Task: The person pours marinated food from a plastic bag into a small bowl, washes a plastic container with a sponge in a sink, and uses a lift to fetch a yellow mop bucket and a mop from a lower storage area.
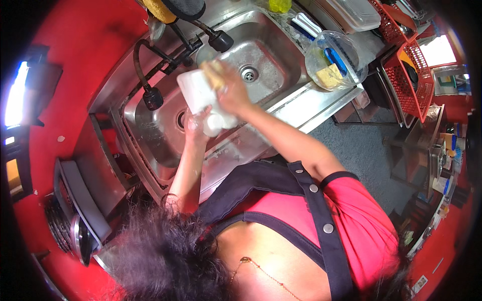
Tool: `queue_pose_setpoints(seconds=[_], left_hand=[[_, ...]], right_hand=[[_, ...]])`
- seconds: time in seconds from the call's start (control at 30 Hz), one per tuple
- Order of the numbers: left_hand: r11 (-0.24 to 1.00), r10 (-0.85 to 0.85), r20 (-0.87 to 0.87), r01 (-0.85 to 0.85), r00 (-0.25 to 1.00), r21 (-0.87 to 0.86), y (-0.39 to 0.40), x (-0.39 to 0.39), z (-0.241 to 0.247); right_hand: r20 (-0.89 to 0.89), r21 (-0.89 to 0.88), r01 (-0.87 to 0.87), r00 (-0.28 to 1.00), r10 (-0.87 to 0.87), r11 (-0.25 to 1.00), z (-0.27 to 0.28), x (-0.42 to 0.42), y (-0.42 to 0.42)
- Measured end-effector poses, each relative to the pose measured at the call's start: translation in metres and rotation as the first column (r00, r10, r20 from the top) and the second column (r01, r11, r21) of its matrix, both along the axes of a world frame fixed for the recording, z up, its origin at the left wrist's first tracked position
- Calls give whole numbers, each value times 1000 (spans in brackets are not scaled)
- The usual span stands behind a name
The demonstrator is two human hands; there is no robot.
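Observation:
My left hand (196, 123) grips a white plastic container (196, 92) from below, over the divider side of the stainless steel double sink (263, 94). A round white cap-like part (213, 124) of it faces me. My right hand (234, 92), blurred, holds a yellowish sponge (214, 74) against the container's upper side. Some white suds show on my left hand. Part of the container is hidden behind my right hand and wrist.
Two faucets with black heads (152, 98) hang over the basins. On the right, a clear plastic bowl (363, 69) holds a yellow sponge (329, 75) and a blue brush-like item (335, 61). A white-and-blue brush (305, 25), red plastic baskets (423, 90) and lidded plastic containers (356, 15) stand beyond.

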State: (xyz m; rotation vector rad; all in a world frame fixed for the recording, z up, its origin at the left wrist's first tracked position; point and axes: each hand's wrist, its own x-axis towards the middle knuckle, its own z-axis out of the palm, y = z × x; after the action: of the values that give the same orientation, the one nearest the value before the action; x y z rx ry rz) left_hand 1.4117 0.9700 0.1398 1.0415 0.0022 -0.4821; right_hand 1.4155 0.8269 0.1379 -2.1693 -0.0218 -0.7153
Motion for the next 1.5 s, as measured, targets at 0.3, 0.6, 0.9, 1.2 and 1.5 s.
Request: queue_pose_setpoints(seconds=[0.3,0.6,0.9,1.2,1.5], left_hand=[[987,63,-216,-93,974,-134,4,-3,-28],[981,57,-104,-75,993,-179,9,-7,-15],[996,-75,-248,60,966,-68,37,-21,-78],[440,-736,5,473,677,763,4,2,24],[837,-262,398,2,879,547,10,-40,-2]], right_hand=[[-84,-160,-199,979,188,967,-37,-73,6],[10,-64,-186,982,187,981,-13,-63,-4],[-490,766,398,870,58,505,-2,-15,-25],[-466,214,5,879,98,977,17,-22,-17],[-439,225,8,893,95,974,-25,-16,-48]])
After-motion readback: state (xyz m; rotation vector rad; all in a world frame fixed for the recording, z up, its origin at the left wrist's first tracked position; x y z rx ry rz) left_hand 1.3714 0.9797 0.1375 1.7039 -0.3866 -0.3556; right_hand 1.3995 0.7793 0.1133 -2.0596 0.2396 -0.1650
